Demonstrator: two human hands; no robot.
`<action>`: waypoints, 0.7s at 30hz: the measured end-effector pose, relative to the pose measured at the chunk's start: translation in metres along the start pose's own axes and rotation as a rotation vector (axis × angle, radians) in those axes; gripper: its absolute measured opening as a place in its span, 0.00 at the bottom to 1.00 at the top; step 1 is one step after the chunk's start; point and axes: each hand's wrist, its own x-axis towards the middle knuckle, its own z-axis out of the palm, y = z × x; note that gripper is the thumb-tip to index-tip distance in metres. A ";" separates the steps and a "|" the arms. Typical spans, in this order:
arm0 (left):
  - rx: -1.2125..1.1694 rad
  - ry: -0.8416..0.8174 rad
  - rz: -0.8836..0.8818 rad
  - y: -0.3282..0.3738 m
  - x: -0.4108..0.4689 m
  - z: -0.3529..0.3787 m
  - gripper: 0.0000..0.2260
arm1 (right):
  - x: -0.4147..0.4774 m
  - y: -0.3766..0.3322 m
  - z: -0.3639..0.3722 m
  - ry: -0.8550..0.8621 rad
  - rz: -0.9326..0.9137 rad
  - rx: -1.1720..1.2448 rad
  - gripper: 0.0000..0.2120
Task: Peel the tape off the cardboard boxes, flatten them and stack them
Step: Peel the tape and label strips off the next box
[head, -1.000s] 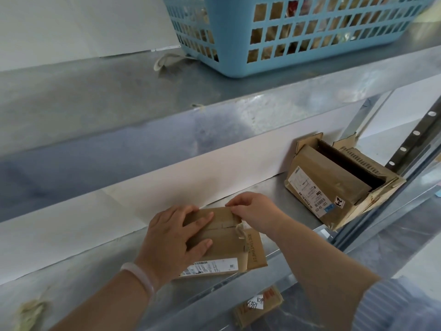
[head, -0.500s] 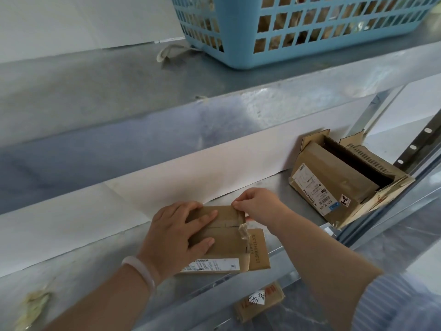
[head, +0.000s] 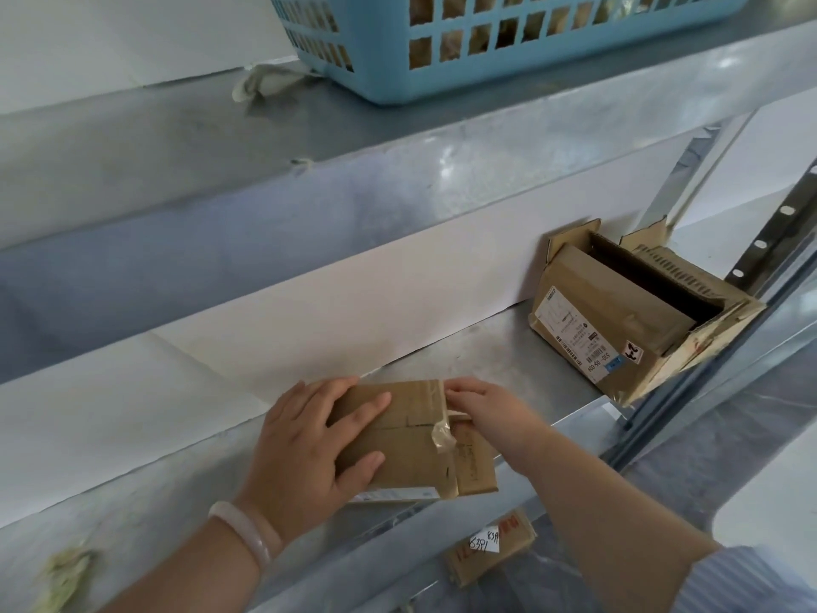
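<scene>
A small brown cardboard box [head: 411, 440] lies flat on the middle metal shelf [head: 495, 351]. My left hand [head: 309, 440] presses down on its left part with fingers spread. My right hand [head: 486, 409] is at the box's right edge, fingers curled and pinching clear tape [head: 442, 431] that is lifted and crumpled there. A side flap with printed text sticks out to the right under that hand. A larger open box [head: 628, 320] with a white label leans tilted at the shelf's right end.
A blue plastic basket [head: 486, 46] stands on the upper shelf, with a scrap of tape [head: 261, 81] beside it. Another cardboard piece [head: 490, 546] with a white sticker lies on the level below. A dark perforated upright [head: 769, 232] borders the right side.
My right hand has shifted slightly along the box's right edge, staying on the tape. The left hand keeps pressing the box. The camera has moved closer and a little downward.
</scene>
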 end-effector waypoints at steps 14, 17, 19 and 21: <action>-0.031 -0.032 0.083 -0.002 -0.010 -0.004 0.25 | -0.001 -0.032 -0.022 -0.170 -0.056 -0.117 0.05; -0.041 -0.044 0.077 -0.001 -0.009 -0.005 0.25 | 0.000 -0.039 -0.024 -0.216 -0.047 -0.160 0.04; -0.051 -0.048 0.075 -0.001 -0.007 -0.006 0.24 | 0.001 -0.042 -0.026 -0.250 -0.014 -0.144 0.05; -0.052 -0.059 0.078 -0.001 -0.005 -0.006 0.24 | 0.002 -0.046 -0.025 -0.271 0.050 -0.106 0.06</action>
